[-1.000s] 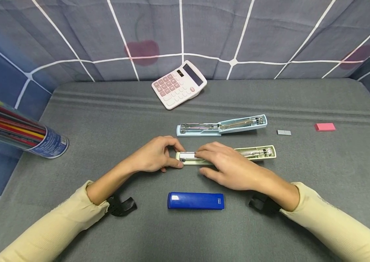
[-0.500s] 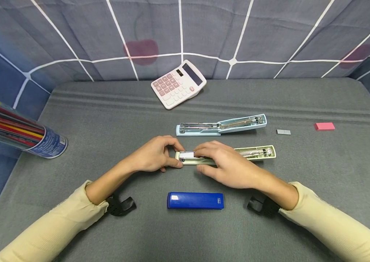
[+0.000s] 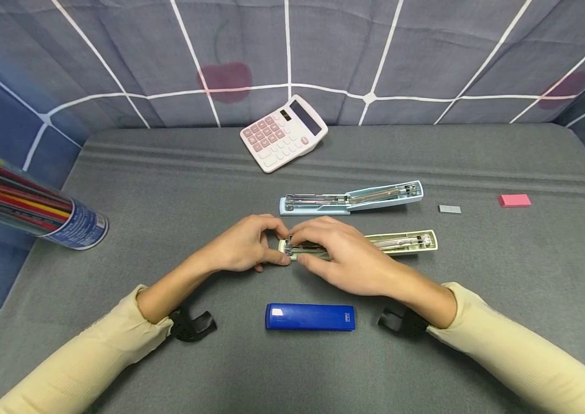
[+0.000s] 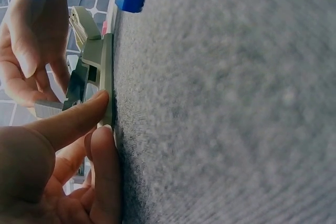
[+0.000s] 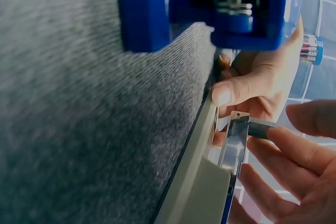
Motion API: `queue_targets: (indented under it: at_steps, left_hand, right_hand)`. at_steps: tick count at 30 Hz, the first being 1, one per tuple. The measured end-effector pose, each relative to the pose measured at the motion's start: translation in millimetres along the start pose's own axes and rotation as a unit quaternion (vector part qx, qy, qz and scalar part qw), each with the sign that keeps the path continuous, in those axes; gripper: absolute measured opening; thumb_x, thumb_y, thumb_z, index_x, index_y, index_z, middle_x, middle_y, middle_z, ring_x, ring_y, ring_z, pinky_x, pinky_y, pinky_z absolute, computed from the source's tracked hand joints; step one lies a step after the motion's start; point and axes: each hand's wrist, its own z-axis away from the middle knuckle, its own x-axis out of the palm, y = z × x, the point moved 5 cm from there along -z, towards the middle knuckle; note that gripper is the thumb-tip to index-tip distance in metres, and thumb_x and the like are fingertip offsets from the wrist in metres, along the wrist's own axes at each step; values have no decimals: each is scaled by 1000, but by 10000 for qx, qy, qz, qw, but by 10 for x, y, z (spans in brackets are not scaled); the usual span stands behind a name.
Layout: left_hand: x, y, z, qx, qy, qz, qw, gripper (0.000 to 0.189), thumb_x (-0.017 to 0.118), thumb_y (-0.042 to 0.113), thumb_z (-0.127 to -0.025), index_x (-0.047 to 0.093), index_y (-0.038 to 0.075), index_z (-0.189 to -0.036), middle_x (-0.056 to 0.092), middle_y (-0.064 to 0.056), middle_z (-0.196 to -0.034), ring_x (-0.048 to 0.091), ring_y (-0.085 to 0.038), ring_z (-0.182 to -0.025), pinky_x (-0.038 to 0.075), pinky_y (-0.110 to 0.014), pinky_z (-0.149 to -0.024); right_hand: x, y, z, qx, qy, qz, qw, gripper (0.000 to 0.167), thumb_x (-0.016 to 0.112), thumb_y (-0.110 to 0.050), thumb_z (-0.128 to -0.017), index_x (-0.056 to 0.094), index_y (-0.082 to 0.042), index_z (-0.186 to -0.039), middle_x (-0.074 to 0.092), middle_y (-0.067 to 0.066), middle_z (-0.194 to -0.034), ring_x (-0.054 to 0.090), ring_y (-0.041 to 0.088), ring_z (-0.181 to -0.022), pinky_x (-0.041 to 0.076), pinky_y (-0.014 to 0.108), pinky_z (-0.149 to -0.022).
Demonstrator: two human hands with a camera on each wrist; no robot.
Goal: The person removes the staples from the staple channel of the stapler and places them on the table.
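Note:
A pale green stapler lies folded wide open on the grey table. My left hand grips the front end of its base between thumb and fingers. Above the magazine is my right hand, with its fingertips at the front of the channel. A staple strip sticks up out of that channel in the right wrist view. Right fingertips touch this strip in the left wrist view, while the thumb stands apart from it. From the head camera, the right hand hides the strip.
Behind lies an open light blue stapler, with a spare staple strip and a pink eraser-like block to its right. A blue stapler is nearest me. Farther back rests a calculator; a pencil tub stands left.
My right hand has slid left toward the stapler's front end. The staple strip that lay flat in the magazine is now tipped up. My left hand has stayed in place.

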Motion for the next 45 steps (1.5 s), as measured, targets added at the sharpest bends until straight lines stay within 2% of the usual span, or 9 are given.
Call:
queue_targets:
  at_steps: [6, 10, 13, 16, 21, 27, 35, 45]
  left_hand:
    - [5, 2, -6, 40, -9, -2, 10000, 27, 84, 10, -79, 69, 8, -102, 59, -7, -98, 58, -17, -47, 51, -32, -47]
    - [2, 1, -3, 25, -25, 30, 10000, 27, 84, 10, -79, 69, 8, -102, 58, -8, -98, 58, -17, -47, 51, -32, -47]
    - [-1, -6, 1, -17, -19, 46, 10000, 26, 84, 10, -80, 68, 8, -100, 58, -8, -97, 58, -17, -47, 51, -32, -47]
    - [-5, -13, 6, -49, 6, 50, 10000, 26, 84, 10, -79, 67, 7, -99, 57, -9, -96, 59, -17, -47, 52, -32, -48]
    - [-9, -14, 7, -43, 53, 41, 10000, 27, 84, 10, -79, 67, 7, -100, 58, -8, -98, 59, -17, -47, 52, -32, -47]
    - [0, -10, -11, -25, 50, -31, 10000, 26, 84, 11, -79, 67, 8, -98, 59, -6, -94, 59, -17, -46, 51, -32, -47]
    - [-5, -13, -15, -34, -9, 14, 10000, 27, 84, 11, -80, 70, 9, -103, 60, -6, -97, 59, -17, -46, 50, -31, -46]
    - [-9, -12, -15, -73, -19, 40, 10000, 28, 84, 11, -79, 69, 8, -103, 59, -7, -99, 59, -17, -47, 49, -31, -45]
  right_hand:
    - [-11, -18, -55, 137, 357, -62, 9993, 13, 67, -14, -92, 73, -12, -104, 69, -6, -108, 59, 11, -109, 46, 37, -94]
    - [-13, -13, -91, 412, 436, -238, 9979, 10, 69, -13, -91, 71, -13, -101, 69, -6, -101, 61, 13, -93, 48, 36, -82]
    - [-7, -11, -124, 518, 465, -343, 9970, 14, 71, -12, -90, 68, -12, -104, 69, -4, -102, 62, 14, -92, 49, 36, -82]
    - [7, -13, -155, 512, 488, -349, 9969, 21, 74, -11, -87, 67, -11, -107, 69, -2, -105, 62, 13, -101, 49, 36, -89]
    - [43, 21, -179, 503, 523, -234, 9971, 24, 80, -9, -82, 70, -11, -104, 68, -3, -102, 62, 14, -94, 50, 34, -84]
    - [70, 70, -196, 529, 355, 17, 9980, 23, 78, -7, -83, 73, -9, -106, 64, -2, -96, 58, 12, -85, 48, 31, -74]
    - [38, 80, -202, 370, 104, 299, 9988, 23, 77, -7, -84, 76, -10, -106, 61, -2, -89, 50, 11, -75, 43, 31, -67]
    - [-6, 54, -196, 364, -159, 558, 9977, 26, 78, -9, -85, 75, -11, -111, 59, -5, -91, 50, 9, -75, 44, 31, -69]
